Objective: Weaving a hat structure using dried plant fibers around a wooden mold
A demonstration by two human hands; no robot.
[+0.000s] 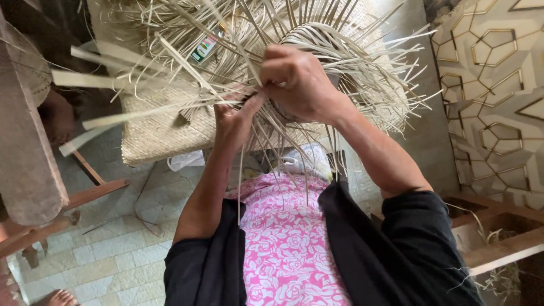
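Observation:
A half-woven piece of pale straw with several loose strips fanning outward is held up in front of me. My left hand pinches thin strips at its lower edge. My right hand is closed over the woven rim just to the right, fingers curled around strips. Both hands touch at the middle of the piece. Long strips hang down over my pink flowered lap.
A woven straw mat lies on the tiled floor behind the piece. A wooden bench stands at left, another person's foot at bottom left. A patterned wall and wooden frame are at right.

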